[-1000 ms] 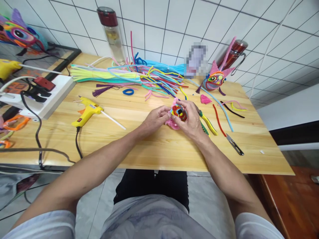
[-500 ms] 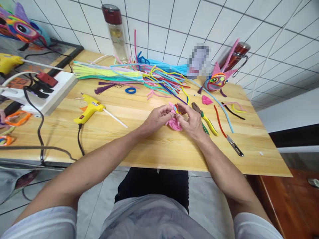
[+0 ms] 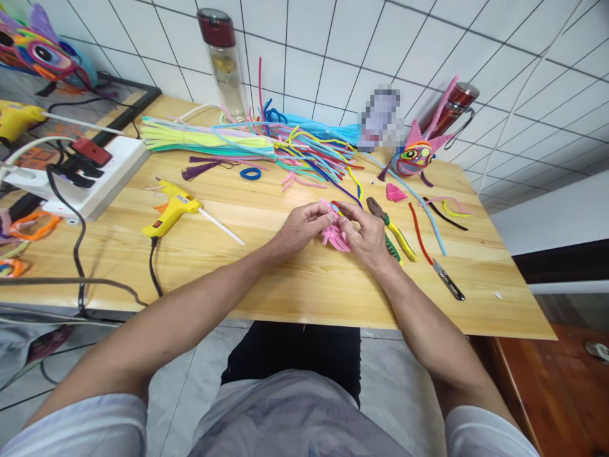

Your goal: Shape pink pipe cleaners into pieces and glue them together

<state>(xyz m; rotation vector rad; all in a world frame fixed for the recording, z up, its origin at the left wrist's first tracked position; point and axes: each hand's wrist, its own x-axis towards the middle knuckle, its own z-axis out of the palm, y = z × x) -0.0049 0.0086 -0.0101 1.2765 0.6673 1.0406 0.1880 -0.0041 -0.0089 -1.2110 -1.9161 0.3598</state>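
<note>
Between my two hands is a pink pipe-cleaner piece (image 3: pixel 335 238), with small red, blue and yellow parts at its top. My left hand (image 3: pixel 304 227) pinches it from the left side. The fingers of my right hand (image 3: pixel 364 231) are closed on its right side and cover part of it. Just right of that hand lie pliers (image 3: pixel 391 230) with green and yellow handles. Farther right are a red pipe cleaner (image 3: pixel 419 231) and thread snips (image 3: pixel 448 279). A folded pink piece (image 3: pixel 396 192) rests beyond the pliers.
A yellow glue gun (image 3: pixel 174 206) with a white stick lies to the left, near a white power strip (image 3: pixel 111 171) and cables. Bundled pipe cleaners (image 3: pixel 204 136) stretch along the back. A glass bottle (image 3: pixel 221 70) and a finished fish-like figure (image 3: pixel 415 155) stand by the wall.
My right fingers have drawn in slightly around the top of the pink piece. More of its looped lower part shows between my hands. The things on the table lie as before.
</note>
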